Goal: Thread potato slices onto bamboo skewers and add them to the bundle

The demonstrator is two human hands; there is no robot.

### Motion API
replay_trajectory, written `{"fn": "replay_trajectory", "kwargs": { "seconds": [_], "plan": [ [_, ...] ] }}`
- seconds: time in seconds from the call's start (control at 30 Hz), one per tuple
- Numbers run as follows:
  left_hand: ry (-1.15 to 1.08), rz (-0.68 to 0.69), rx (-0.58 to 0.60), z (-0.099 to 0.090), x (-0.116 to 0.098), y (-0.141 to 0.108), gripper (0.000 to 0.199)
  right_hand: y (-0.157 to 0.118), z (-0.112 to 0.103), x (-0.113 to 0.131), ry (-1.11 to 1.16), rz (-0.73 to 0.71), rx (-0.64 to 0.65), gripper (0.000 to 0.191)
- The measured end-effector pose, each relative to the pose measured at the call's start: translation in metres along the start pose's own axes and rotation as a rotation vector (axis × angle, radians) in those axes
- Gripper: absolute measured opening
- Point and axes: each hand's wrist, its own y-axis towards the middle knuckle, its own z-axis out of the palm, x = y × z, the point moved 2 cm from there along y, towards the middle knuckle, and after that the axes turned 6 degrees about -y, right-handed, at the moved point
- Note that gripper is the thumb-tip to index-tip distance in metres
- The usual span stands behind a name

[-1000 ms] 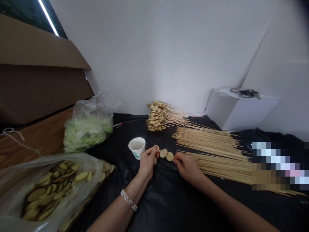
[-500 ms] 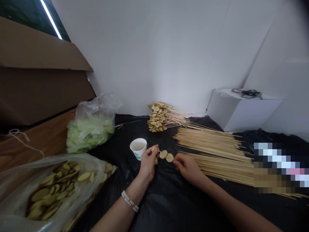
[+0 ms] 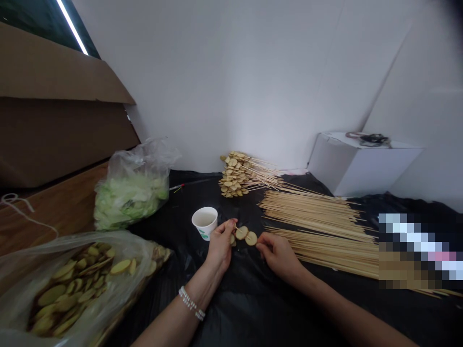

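Note:
A thin wooden skewer with two round potato slices (image 3: 246, 234) threaded on it spans the gap between my hands. My left hand (image 3: 221, 243) is closed at the skewer's left end, with another pale slice partly showing below its fingers. My right hand (image 3: 277, 253), fingers pinched together, is at the other end beside the outer slice; the stick inside its grip is hidden. Just left of my left hand stands a white paper cup (image 3: 204, 220) with a green print. Bare wooden skewers (image 3: 325, 246) lie in two long bundles beyond my right hand.
Finished potato skewers (image 3: 235, 176) are piled by the wall. An open plastic bag of potato slices (image 3: 67, 296) lies front left, with a bag of shredded greens (image 3: 132, 200) behind it. A white box (image 3: 347, 164) stands back right. Black plastic sheeting (image 3: 249, 308) covers the table.
The view has shifted slightly, moving most things a little to the left. My hands stay around the same skewer, and the two threaded slices sit slightly differently between them.

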Motion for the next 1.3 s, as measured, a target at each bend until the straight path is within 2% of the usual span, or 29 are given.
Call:
{"fn": "replay_trajectory", "kwargs": {
  "seconds": [0.2,0.4,0.63,0.7,0.8,0.93,1.03,1.1,1.2,1.23,1.3],
  "plan": [
    [-0.031,0.006,-0.009,0.002,0.001,-0.001,0.036,0.001,-0.002,0.002,-0.036,-0.024,-0.032,0.017],
    [-0.028,-0.022,0.009,0.001,0.0,-0.002,0.036,-0.002,0.002,0.0,-0.142,-0.144,-0.091,0.02],
    [0.001,-0.009,0.031,0.0,0.002,-0.001,0.037,0.003,-0.002,0.001,-0.167,-0.156,-0.091,0.02],
    [-0.001,-0.009,0.041,0.0,0.002,-0.001,0.037,0.006,-0.009,0.002,-0.123,-0.116,-0.108,0.02],
    [0.0,-0.029,-0.001,0.001,0.001,0.0,0.04,0.01,-0.026,-0.002,0.024,0.023,-0.134,0.021],
    [0.002,-0.046,0.005,0.001,0.002,0.001,0.041,0.02,-0.051,-0.014,0.187,0.138,-0.097,0.02],
    [0.033,-0.073,0.046,0.0,0.003,0.001,0.04,0.042,-0.072,-0.022,0.199,0.147,-0.056,0.021],
    [0.051,-0.081,0.05,-0.001,0.004,0.001,0.039,0.068,-0.088,-0.023,0.129,0.103,-0.1,0.022],
    [0.063,-0.087,0.043,-0.003,0.004,0.002,0.04,0.122,-0.113,-0.018,-0.202,0.017,-0.252,0.022],
    [0.068,-0.089,0.037,-0.003,0.004,0.003,0.04,0.143,-0.119,-0.015,-0.348,0.006,-0.266,0.023],
    [0.091,-0.089,0.027,-0.004,0.005,0.005,0.04,0.186,-0.125,-0.011,-0.426,-0.001,-0.276,0.021]
  ]
}}
